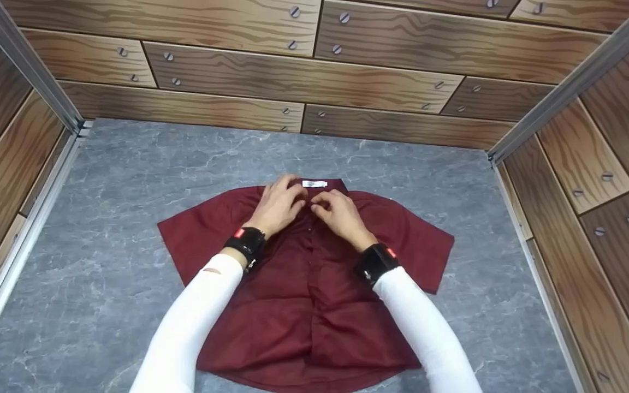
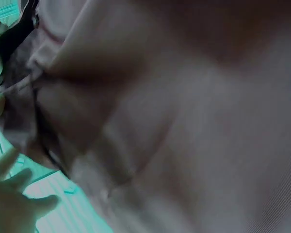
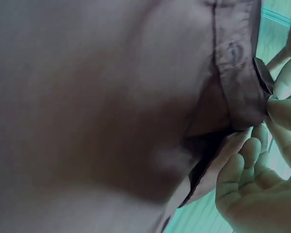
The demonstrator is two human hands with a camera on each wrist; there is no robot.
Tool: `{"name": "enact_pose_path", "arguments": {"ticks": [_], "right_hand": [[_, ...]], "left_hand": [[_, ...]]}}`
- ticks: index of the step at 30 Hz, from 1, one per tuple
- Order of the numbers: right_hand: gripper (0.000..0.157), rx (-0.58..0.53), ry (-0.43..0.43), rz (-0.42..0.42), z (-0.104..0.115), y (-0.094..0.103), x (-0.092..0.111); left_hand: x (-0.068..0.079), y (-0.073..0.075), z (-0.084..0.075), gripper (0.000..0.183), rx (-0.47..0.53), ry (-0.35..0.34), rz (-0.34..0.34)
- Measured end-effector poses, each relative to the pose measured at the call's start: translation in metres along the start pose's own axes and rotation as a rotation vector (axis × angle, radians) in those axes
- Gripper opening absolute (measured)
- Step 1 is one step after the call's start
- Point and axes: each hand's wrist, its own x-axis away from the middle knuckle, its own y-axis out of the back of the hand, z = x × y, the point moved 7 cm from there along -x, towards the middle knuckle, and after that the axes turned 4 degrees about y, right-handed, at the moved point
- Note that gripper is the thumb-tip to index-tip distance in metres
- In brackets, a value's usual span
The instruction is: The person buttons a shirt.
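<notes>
A dark red short-sleeved button-up shirt lies front up, with its collar pointing away and a white label showing inside the neck. My left hand holds the left side of the neck opening, fingers bent. Across from it, my right hand pinches the top of the front edge between thumb and forefinger. In the right wrist view, fingertips meet at the end of the placket, where a buttonhole shows. The shirt cloth fills most of the left wrist view, blurred.
The shirt rests on a grey marbled surface. Wood-patterned panels stand at the back and on both sides, with metal rails at the corners. Each wrist wears a black strap over or beside a white sleeve.
</notes>
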Motion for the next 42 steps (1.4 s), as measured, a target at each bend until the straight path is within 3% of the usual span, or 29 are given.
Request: {"name": "enact_pose_path", "arguments": {"ticks": [3, 5, 12, 19, 28, 33, 37, 42], "right_hand": [[0.017, -0.104, -0.055, 0.013, -0.004, -0.002, -0.002], [0.018, -0.168, -0.088, 0.027, -0.006, -0.002, -0.003], [0.017, -0.348, -0.159, 0.069, -0.010, -0.008, -0.005], [0.017, -0.504, -0.226, 0.064, -0.014, -0.016, -0.003], [0.015, -0.238, -0.226, -0.016, -0.013, -0.007, 0.000], [0.028, 0.016, -0.139, -0.062, -0.009, 0.001, -0.002], [0.039, 0.199, -0.037, 0.039, -0.002, -0.005, -0.006], [0.038, 0.325, 0.037, 0.199, 0.001, -0.018, -0.008]], "left_hand": [[0.004, 0.006, -0.002, 0.015, 0.083, -0.042, -0.128], [0.007, 0.006, -0.002, 0.015, 0.133, -0.045, -0.155], [0.011, -0.005, 0.002, 0.027, 0.203, 0.042, -0.065], [0.010, -0.009, 0.007, 0.020, 0.224, 0.106, -0.121], [0.010, -0.015, 0.014, 0.013, 0.235, 0.167, -0.095], [0.010, -0.020, 0.019, 0.012, 0.255, 0.215, -0.045], [0.009, -0.022, 0.020, 0.013, 0.245, 0.231, -0.011], [0.009, -0.025, 0.021, 0.013, 0.288, 0.222, 0.018]]}}
